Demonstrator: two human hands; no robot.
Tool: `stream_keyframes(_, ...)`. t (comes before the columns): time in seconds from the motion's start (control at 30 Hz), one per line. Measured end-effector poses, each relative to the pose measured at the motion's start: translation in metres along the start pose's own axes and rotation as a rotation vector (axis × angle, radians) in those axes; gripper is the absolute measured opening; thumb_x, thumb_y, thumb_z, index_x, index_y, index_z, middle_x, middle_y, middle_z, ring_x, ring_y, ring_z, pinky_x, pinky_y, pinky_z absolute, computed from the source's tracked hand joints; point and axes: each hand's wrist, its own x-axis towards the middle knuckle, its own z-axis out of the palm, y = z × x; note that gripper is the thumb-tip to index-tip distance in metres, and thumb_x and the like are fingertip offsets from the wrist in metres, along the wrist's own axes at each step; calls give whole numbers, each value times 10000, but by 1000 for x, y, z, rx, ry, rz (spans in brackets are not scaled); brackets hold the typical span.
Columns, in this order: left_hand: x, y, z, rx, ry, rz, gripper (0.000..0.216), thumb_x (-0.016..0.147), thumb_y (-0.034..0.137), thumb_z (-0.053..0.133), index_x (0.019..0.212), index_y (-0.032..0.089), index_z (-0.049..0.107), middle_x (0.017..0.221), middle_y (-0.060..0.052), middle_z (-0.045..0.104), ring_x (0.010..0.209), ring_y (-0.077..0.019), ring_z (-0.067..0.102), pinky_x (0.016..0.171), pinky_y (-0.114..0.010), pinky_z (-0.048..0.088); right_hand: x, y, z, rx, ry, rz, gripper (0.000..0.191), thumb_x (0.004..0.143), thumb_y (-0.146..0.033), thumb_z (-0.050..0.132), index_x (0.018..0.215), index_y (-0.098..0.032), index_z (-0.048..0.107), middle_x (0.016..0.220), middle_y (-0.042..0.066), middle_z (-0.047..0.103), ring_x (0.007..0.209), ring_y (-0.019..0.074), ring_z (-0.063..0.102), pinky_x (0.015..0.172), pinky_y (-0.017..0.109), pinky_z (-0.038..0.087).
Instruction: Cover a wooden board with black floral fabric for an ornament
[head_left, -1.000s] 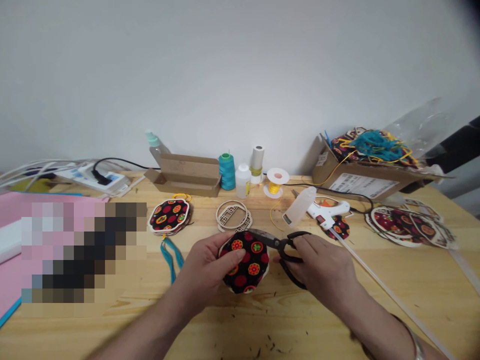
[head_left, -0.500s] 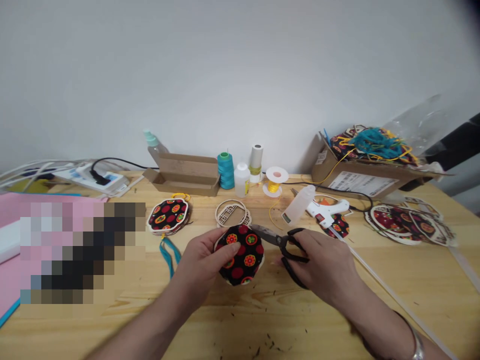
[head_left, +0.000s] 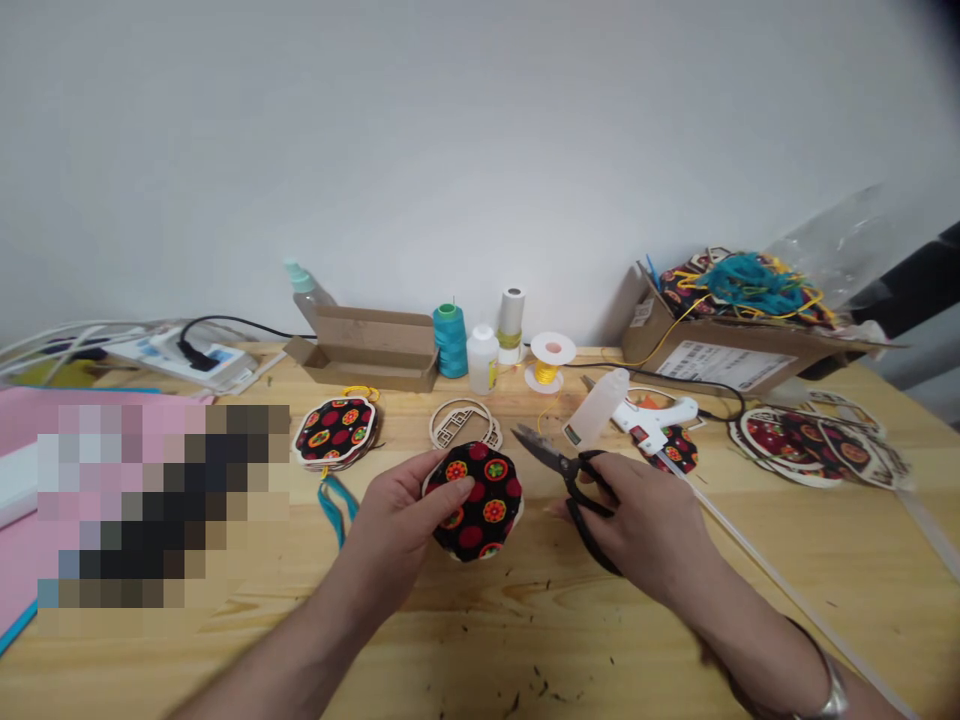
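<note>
The left hand (head_left: 409, 510) grips the patterned fabric disc (head_left: 484, 535), its thumb pressed flat on the dark cloth and its fingers mostly hidden behind the left edge. The disc is held above the surface (head_left: 420, 665), near the middle of the view, with a pale rim peeking out at its lower right. The right hand (head_left: 652, 515) is wrapped around the handles of the black scissors (head_left: 555, 458), whose blades look slightly parted and point toward the disc's upper right edge, just beside it but not touching.

The step in hand looks like trimming the cloth around the rim; dark scraps (head_left: 538, 680) on the surface fit that. A further snip would call for the left hand to present the edge steadily and the 2 blades to meet only loose cloth, clear of the thumb.
</note>
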Motion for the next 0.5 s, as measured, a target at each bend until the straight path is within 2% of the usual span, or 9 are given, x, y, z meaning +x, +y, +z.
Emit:
stream_keyframes(0.1,1,0,0,-7,-12,1,274,692,255,690,946,154,673,840,-61,739,737,-217,677,686,-317,535,1,0,0,182,-101,111,279,742,-416,569,598,-208,454,509,-34,530,447,107,456,421,210,296)
stream_keyframes(0.2,1,0,1,-14,-20,-7,235,702,244,684,921,160,672,823,-55,738,717,-206,676,647,-295,536,0,-2,0,325,-176,163,319,721,-421,605,579,-208,415,501,-51,481,449,95,402,411,196,295)
stream_keyframes(0.37,0,-1,0,21,-22,-10,228,715,249,678,930,173,670,812,-41,737,730,-202,674,641,-282,532,0,-4,1,442,-222,216,325,690,-417,647,583,-200,430,520,-61,442,483,92,363,431,198,295)
stream_keyframes(0.5,-1,-2,3,99,-81,-62,269,710,255,682,967,179,662,843,-44,738,719,-195,671,665,-295,531,0,-7,2,661,-307,302,280,694,-419,649,654,-188,497,566,-53,477,510,93,397,447,199,328)
